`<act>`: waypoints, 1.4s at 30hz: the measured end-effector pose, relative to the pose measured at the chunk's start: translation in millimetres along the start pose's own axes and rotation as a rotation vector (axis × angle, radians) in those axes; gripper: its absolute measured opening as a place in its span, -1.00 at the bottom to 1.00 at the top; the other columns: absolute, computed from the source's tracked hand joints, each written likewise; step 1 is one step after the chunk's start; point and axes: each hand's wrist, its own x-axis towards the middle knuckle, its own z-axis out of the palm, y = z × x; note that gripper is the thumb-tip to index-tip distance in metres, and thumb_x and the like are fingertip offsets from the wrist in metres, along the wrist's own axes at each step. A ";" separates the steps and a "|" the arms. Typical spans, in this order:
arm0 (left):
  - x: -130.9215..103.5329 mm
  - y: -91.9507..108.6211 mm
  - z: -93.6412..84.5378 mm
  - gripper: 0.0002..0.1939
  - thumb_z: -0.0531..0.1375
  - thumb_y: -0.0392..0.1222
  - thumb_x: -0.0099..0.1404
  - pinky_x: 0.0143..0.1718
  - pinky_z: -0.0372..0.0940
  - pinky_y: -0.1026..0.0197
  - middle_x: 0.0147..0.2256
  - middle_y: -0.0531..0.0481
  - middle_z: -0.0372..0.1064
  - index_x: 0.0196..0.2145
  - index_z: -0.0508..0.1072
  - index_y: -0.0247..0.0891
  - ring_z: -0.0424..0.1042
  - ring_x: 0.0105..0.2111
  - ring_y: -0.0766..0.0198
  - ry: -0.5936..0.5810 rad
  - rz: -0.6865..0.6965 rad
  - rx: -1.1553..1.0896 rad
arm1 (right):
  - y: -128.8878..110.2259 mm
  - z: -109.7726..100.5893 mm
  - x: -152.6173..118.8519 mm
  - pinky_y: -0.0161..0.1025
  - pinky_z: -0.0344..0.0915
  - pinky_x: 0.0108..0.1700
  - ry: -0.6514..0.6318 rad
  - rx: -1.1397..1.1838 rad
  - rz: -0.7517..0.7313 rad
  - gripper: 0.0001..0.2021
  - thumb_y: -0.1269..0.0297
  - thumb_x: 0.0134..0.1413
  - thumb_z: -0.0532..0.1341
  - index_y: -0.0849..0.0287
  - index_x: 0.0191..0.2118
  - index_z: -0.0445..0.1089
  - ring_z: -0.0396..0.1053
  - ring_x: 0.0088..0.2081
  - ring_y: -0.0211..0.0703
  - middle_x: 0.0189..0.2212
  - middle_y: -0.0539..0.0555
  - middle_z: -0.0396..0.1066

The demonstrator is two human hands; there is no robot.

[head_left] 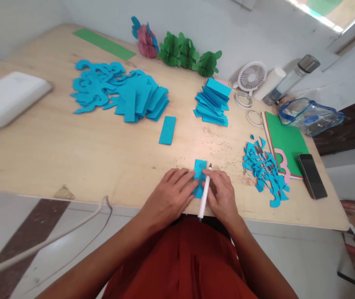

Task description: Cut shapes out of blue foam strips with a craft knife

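Note:
A small blue paper strip (200, 166) with a faint curved line drawn on it lies near the table's front edge. My left hand (174, 193) rests flat across the strip's left side, fingers stretched out. At its right side, my right hand (222, 193) is closed around a white marker pen (205, 195), with the dark tip pointing away from me. My right fingertips also touch the strip's edge. Just beyond sits another blue paper strip (167, 130). Farther off are a pile of curly blue cutouts (95, 87) and stacked blue strips (213, 104).
Blue paper scraps (263, 166), a phone (312, 176) and a green paper stack (285, 141) lie to the right. Behind stand a small fan (251, 77), a bottle (292, 79) and green paper figures (186, 52). A white device (12, 97) is at left, a cable (49, 238) below.

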 end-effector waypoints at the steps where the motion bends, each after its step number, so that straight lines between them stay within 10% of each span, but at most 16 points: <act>1: 0.0 0.0 -0.2 -0.72 0.04 -0.25 0.42 0.14 0.22 -0.09 0.05 -0.18 0.42 -0.01 0.45 -0.31 0.34 0.07 0.02 -0.003 -0.002 -0.001 | -0.1 -0.1 0.1 0.03 0.31 -0.01 -0.001 0.003 0.000 -0.61 0.43 0.18 0.08 0.07 0.11 0.32 0.36 -0.07 0.03 -0.12 0.13 0.47; 42: 1.2 0.4 -2.9 -0.74 0.04 -0.27 0.40 0.11 0.26 -0.09 0.01 -0.22 0.43 -0.06 0.46 -0.32 0.36 0.03 0.03 0.019 -0.001 -0.027 | 1.4 0.1 1.0 0.03 0.30 -0.01 -0.011 0.022 0.011 -0.60 0.44 0.16 0.10 0.05 0.10 0.34 0.35 -0.07 0.03 -0.13 0.13 0.47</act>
